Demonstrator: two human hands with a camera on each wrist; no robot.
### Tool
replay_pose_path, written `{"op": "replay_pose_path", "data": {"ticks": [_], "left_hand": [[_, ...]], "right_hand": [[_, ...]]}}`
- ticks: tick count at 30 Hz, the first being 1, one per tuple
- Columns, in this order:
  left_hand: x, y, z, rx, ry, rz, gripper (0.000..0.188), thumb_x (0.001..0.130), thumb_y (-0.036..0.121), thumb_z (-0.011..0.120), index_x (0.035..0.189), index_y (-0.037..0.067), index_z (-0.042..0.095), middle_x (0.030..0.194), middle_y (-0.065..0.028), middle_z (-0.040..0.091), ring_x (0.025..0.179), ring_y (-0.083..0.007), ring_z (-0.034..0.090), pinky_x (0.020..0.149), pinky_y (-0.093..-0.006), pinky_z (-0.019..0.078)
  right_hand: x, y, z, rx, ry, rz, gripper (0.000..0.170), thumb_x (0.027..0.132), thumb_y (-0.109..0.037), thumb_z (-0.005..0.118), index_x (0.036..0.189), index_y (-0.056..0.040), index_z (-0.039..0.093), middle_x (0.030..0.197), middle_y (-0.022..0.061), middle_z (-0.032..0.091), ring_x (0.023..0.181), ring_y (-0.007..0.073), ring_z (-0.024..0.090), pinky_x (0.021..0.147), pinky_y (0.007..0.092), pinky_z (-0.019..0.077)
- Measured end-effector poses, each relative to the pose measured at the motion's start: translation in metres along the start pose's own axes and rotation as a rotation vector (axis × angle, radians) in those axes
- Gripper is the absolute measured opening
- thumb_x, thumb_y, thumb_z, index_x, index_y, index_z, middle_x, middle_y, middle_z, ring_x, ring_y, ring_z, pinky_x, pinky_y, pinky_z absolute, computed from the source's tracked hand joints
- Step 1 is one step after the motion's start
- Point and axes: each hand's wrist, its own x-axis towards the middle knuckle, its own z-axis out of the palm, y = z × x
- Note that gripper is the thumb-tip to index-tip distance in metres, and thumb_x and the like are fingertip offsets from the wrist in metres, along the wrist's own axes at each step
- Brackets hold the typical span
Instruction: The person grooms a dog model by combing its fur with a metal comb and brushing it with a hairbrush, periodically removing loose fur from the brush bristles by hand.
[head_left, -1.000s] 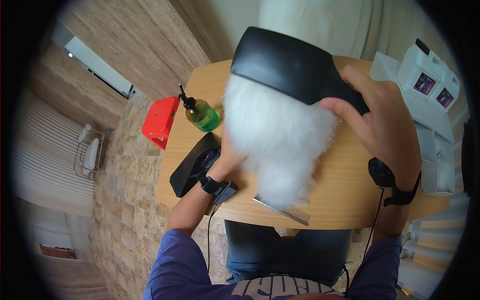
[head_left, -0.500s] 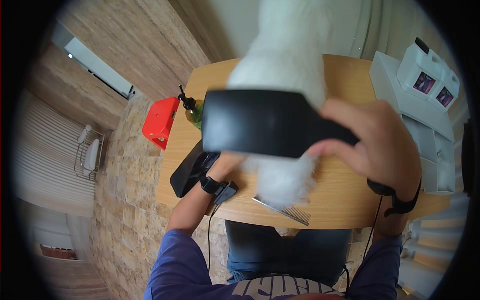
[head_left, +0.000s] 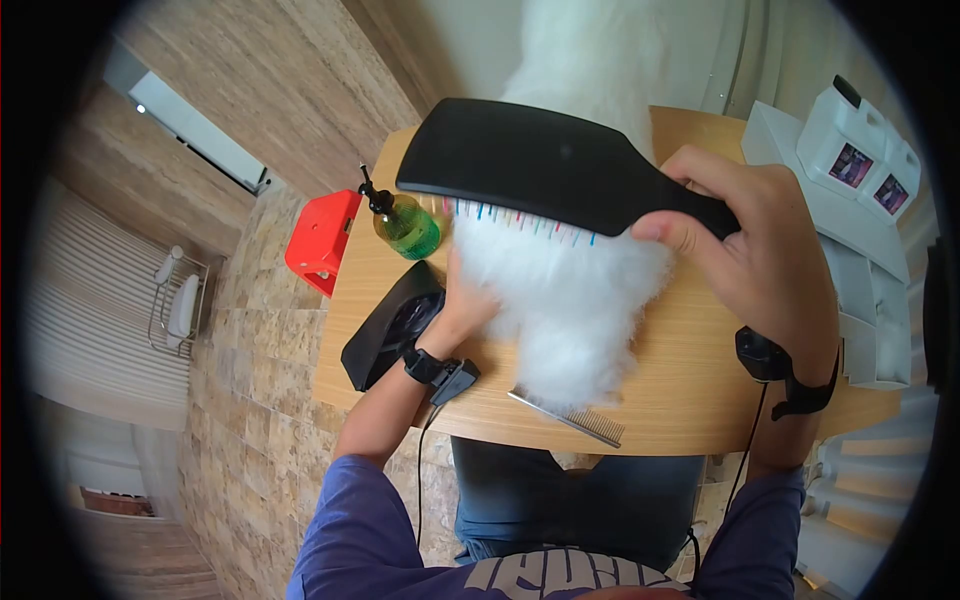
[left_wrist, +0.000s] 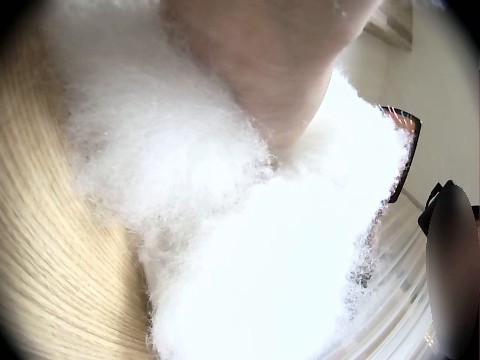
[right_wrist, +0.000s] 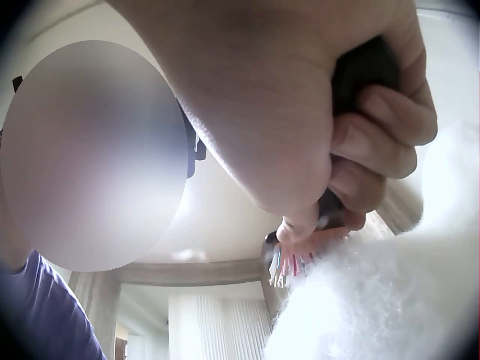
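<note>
A white, long-furred animal (head_left: 570, 300) is on the wooden table (head_left: 690, 400), its back stretching away from me; its head is out of sight. My right hand (head_left: 765, 235) grips the handle of a black paddle brush (head_left: 520, 165), thumb along the near side. Coloured bristles (right_wrist: 289, 262) point down at the fur in the right wrist view. The brush overlaps the animal's back in the head view. My left hand (head_left: 468, 305) rests against the animal's left side, fingers hidden by fur; in the left wrist view, the hand (left_wrist: 277, 67) presses into the coat.
A metal comb (head_left: 580, 422) lies at the table's near edge. Left of the animal are a green spray bottle (head_left: 408, 230) and a black case (head_left: 385, 335). A red stool (head_left: 322, 240) stands beyond the left edge. White jugs (head_left: 845, 140) and a white organizer (head_left: 865, 280) are at right.
The brush swept toward me over the fur, then went back up and away; it is now tilted so its bristles show. My left hand has stayed nearly in place.
</note>
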Motion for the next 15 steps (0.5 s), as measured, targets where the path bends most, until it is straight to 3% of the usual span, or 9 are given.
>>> {"op": "replay_pose_path", "data": {"ticks": [1,2,4,5,7,9,11,13,15], "left_hand": [[0.007,0.017,-0.005,-0.001,0.002,-0.001,0.057,0.076,0.008,0.075,0.126,-0.004,0.053,0.123,-0.0176,0.062,0.115,-0.0283,0.06,0.098,-0.0409,0.0463],[0.014,0.037,-0.012,-0.052,-0.069,0.009,0.057,0.075,0.008,0.076,0.126,-0.004,0.053,0.122,-0.0178,0.063,0.114,-0.0283,0.061,0.098,-0.0411,0.047],[0.016,0.043,-0.012,-0.104,-0.137,0.017,0.058,0.074,0.009,0.077,0.126,-0.005,0.054,0.122,-0.018,0.064,0.113,-0.0283,0.062,0.098,-0.0413,0.0478],[0.013,0.034,-0.004,-0.033,-0.052,0.002,0.058,0.074,0.01,0.078,0.125,-0.005,0.055,0.12,-0.018,0.065,0.112,-0.0286,0.063,0.097,-0.0414,0.0484],[0.014,0.04,0.0,0.038,0.035,-0.013,0.057,0.074,0.011,0.078,0.124,-0.005,0.056,0.119,-0.0181,0.066,0.111,-0.0289,0.064,0.097,-0.0415,0.049],[0.014,0.05,0.0,-0.016,0.146,0.0,0.056,0.073,0.013,0.079,0.122,-0.005,0.058,0.117,-0.0181,0.067,0.109,-0.0292,0.065,0.096,-0.0414,0.0494],[0.017,0.046,-0.001,-0.038,0.114,0.008,0.056,0.073,0.013,0.078,0.122,-0.005,0.057,0.117,-0.0182,0.067,0.11,-0.0295,0.064,0.096,-0.0415,0.0492],[0.017,0.037,-0.002,-0.061,0.081,0.017,0.057,0.073,0.013,0.078,0.122,-0.006,0.057,0.117,-0.0184,0.067,0.11,-0.0298,0.064,0.096,-0.0415,0.0491],[0.013,0.024,-0.001,-0.073,0.046,-0.009,0.057,0.073,0.014,0.078,0.122,-0.006,0.057,0.116,-0.0187,0.067,0.11,-0.0303,0.064,0.096,-0.0414,0.0487]], "right_hand": [[0.001,0.001,0.001,0.046,0.033,0.039,0.032,0.077,-0.017,0.083,0.09,0.0035,0.061,0.073,0.0182,0.062,0.057,0.0251,0.054,0.056,0.0314,0.041],[0.002,0.002,0.0,0.046,0.03,0.037,0.032,0.077,-0.017,0.083,0.09,0.0035,0.061,0.073,0.0182,0.062,0.057,0.0251,0.054,0.056,0.0314,0.041],[0.005,0.003,-0.003,0.084,-0.033,0.117,0.03,0.083,-0.02,0.079,0.091,0.0035,0.062,0.068,0.0118,0.059,0.058,0.0137,0.047,0.055,0.0275,0.0364],[0.006,0.002,-0.002,0.085,-0.036,0.116,0.03,0.083,-0.02,0.079,0.091,0.0035,0.062,0.068,0.0118,0.059,0.058,0.0137,0.047,0.055,0.0275,0.0364],[0.007,0.002,0.001,0.155,0.06,0.222,0.032,0.09,-0.026,0.075,0.092,0.0031,0.063,0.064,0.0035,0.05,0.06,0.0082,0.038,0.054,0.0254,0.0307],[0.01,0.007,0.004,0.095,0.173,0.237,0.033,0.091,-0.028,0.073,0.092,0.0028,0.063,0.063,0.0009,0.046,0.059,0.0078,0.036,0.053,0.0257,0.0296],[0.015,0.013,0.002,0.034,0.284,0.252,0.034,0.093,-0.031,0.072,0.092,0.0025,0.064,0.063,-0.0018,0.043,0.059,0.0074,0.035,0.053,0.0259,0.0284],[0.019,0.023,-0.003,0.005,0.275,0.388,0.039,0.091,-0.034,0.074,0.085,0.003,0.065,0.056,0.0074,0.045,0.051,0.0104,0.036,0.048,0.0293,0.0313],[0.019,0.036,0.0,-0.073,0.265,0.347,0.041,0.091,-0.036,0.073,0.084,0.0041,0.064,0.056,0.0089,0.045,0.05,0.0121,0.035,0.048,0.0304,0.0316]]}}
